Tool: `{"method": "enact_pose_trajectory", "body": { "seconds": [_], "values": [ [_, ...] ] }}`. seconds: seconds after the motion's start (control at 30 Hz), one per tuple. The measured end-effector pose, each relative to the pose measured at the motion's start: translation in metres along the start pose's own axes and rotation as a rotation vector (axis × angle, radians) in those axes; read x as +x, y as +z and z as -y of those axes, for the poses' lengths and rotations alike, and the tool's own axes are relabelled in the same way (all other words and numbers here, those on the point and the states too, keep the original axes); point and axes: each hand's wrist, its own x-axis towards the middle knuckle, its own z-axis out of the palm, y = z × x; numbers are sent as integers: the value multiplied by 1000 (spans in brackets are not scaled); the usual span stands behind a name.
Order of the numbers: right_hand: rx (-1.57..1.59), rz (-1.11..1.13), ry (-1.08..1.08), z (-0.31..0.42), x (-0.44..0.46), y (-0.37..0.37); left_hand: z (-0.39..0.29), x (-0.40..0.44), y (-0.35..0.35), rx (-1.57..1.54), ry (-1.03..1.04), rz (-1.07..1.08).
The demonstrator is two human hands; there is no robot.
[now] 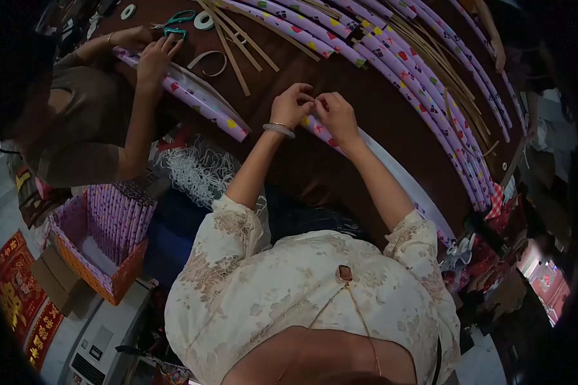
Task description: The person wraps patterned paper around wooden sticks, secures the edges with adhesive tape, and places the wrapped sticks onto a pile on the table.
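Observation:
In front of me, a long lilac strip of patterned wrapping paper (322, 132) runs from my fingers down toward the right side of my body. Its white back shows along the part (401, 176) beyond my right forearm. My left hand (291, 106), with a bangle at the wrist, is closed in a pinch at the strip's upper end. Close beside it, my right hand (337, 119) pinches the same end, with the fingertips of both hands nearly meeting. Whatever small piece lies between the fingertips is hidden.
At left, another person's hands (154, 59) work on a similar lilac roll (202, 108), near green-handled scissors (175, 31) and a tape roll (203, 20). Many lilac rolls (404, 74) and thin brown strips (459, 80) lie on the brown table (366, 96). A lined basket (119, 279) stands lower left.

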Motion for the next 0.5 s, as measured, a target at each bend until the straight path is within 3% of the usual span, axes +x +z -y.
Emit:
{"method": "enact_pose_trajectory", "body": {
  "seconds": [0.2, 0.37, 0.5],
  "values": [
    [-53, -83, -72, -5, 3, 3, -1, 0, -1, 18, 5, 3],
    [54, -36, 30, -2, 4, 1, -1, -1, -2, 56, 14, -9],
    [29, -38, -27, -5, 7, 4, 10, 2, -2, 18, 33, -15]
  ]
}}
